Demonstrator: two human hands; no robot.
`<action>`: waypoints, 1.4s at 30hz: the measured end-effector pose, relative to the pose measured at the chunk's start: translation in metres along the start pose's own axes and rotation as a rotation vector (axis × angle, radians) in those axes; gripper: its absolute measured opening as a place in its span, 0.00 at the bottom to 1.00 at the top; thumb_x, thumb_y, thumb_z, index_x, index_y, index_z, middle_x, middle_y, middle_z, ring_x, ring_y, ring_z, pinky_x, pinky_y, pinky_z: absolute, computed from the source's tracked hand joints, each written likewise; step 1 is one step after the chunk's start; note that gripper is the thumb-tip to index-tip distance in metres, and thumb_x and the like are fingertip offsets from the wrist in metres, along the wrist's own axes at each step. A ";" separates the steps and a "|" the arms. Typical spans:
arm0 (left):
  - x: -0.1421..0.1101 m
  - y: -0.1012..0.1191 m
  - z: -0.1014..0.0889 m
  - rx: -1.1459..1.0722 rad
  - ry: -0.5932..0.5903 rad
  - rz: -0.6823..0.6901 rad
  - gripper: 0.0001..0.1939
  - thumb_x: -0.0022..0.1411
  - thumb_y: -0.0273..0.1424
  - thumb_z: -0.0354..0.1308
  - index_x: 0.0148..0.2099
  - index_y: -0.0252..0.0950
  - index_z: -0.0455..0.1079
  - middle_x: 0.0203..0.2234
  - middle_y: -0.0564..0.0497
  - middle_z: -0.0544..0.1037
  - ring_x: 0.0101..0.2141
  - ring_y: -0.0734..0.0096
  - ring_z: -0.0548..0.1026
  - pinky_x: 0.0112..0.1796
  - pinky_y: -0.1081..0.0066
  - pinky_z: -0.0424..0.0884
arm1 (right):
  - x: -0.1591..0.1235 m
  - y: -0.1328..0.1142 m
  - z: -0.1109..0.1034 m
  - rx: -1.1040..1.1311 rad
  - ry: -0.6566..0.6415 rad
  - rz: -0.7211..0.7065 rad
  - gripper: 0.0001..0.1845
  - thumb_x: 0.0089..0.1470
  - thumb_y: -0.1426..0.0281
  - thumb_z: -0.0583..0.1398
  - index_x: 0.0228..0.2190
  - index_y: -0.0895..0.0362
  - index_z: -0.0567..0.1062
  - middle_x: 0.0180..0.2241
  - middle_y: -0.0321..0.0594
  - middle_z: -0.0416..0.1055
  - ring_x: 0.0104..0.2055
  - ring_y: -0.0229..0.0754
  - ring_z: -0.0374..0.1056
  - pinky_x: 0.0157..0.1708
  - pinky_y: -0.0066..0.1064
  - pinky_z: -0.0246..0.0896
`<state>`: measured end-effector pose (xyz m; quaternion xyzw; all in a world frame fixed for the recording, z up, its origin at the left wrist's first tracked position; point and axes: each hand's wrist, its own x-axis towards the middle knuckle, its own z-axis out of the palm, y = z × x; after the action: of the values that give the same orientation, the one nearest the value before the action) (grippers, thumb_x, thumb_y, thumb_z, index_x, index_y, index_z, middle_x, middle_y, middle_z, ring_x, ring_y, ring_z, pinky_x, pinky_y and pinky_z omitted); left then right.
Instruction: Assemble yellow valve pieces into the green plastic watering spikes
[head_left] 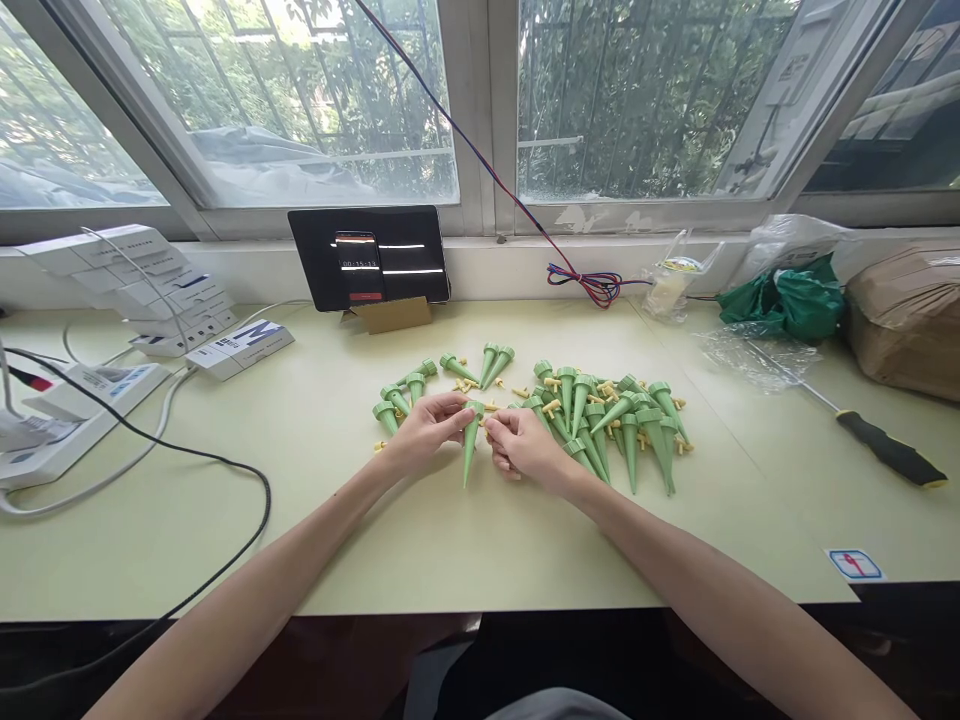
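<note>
May drop the green spike (pixel 469 455), pinching only its cap (pixel 475 408) with left hand (pixel 426 432) and yellow piece (pixel 484 424) with right hand (pixel 529 446).

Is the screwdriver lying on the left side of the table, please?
No, the screwdriver lies at the right of the table.

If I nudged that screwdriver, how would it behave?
The screwdriver looks stiff, given its straight metal shaft. Its thick handle probably makes that end heavier, and lying on its side it might roll slightly. The crinkled plastic film by its shaft might drag along.
</note>
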<state>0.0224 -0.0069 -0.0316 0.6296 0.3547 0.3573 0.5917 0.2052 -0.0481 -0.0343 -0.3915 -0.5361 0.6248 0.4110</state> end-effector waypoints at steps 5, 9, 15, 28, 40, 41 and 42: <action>0.000 0.002 0.000 -0.020 0.028 -0.070 0.15 0.58 0.42 0.65 0.37 0.34 0.75 0.29 0.51 0.74 0.30 0.74 0.72 0.32 0.73 0.73 | 0.001 0.004 -0.003 -0.337 0.072 -0.196 0.15 0.59 0.65 0.53 0.21 0.54 0.60 0.13 0.27 0.56 0.15 0.32 0.55 0.17 0.26 0.49; 0.000 0.003 0.001 -0.015 0.041 -0.066 0.16 0.56 0.42 0.66 0.37 0.33 0.75 0.29 0.51 0.75 0.30 0.73 0.73 0.33 0.72 0.73 | 0.001 0.004 -0.003 -0.328 0.069 -0.150 0.15 0.59 0.65 0.53 0.22 0.54 0.60 0.12 0.27 0.57 0.14 0.32 0.54 0.16 0.26 0.49; 0.000 0.003 0.002 0.001 0.048 -0.020 0.16 0.57 0.42 0.66 0.38 0.33 0.74 0.29 0.51 0.76 0.29 0.72 0.73 0.32 0.71 0.73 | 0.001 -0.001 0.000 0.031 0.001 0.010 0.17 0.57 0.59 0.58 0.23 0.54 0.60 0.14 0.24 0.52 0.12 0.31 0.52 0.11 0.23 0.46; 0.001 0.000 -0.001 0.011 0.051 -0.067 0.16 0.57 0.43 0.65 0.38 0.34 0.76 0.30 0.50 0.76 0.30 0.72 0.73 0.30 0.75 0.71 | 0.001 0.002 -0.002 -0.278 0.068 -0.117 0.15 0.58 0.64 0.54 0.22 0.54 0.61 0.12 0.27 0.56 0.13 0.32 0.53 0.16 0.26 0.46; 0.000 0.002 0.002 0.033 0.051 -0.041 0.17 0.56 0.43 0.66 0.39 0.34 0.75 0.30 0.49 0.76 0.30 0.70 0.73 0.32 0.71 0.73 | 0.001 0.001 -0.001 -0.233 0.080 -0.053 0.15 0.59 0.64 0.53 0.22 0.53 0.60 0.11 0.26 0.55 0.12 0.33 0.52 0.14 0.26 0.47; 0.000 0.002 0.002 0.035 0.049 -0.033 0.17 0.56 0.43 0.66 0.39 0.34 0.75 0.30 0.50 0.76 0.30 0.71 0.73 0.32 0.71 0.73 | 0.001 0.001 -0.001 -0.194 0.070 -0.037 0.15 0.59 0.64 0.54 0.22 0.53 0.60 0.11 0.26 0.55 0.11 0.33 0.52 0.13 0.26 0.46; 0.000 0.002 0.002 0.039 0.047 -0.026 0.17 0.56 0.43 0.65 0.39 0.34 0.75 0.30 0.50 0.76 0.30 0.71 0.72 0.32 0.72 0.72 | 0.001 0.001 -0.001 -0.160 0.063 -0.025 0.15 0.59 0.63 0.54 0.22 0.53 0.60 0.11 0.26 0.55 0.10 0.32 0.51 0.12 0.25 0.46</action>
<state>0.0242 -0.0076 -0.0295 0.6278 0.3834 0.3574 0.5755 0.2062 -0.0468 -0.0352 -0.4358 -0.5761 0.5621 0.4028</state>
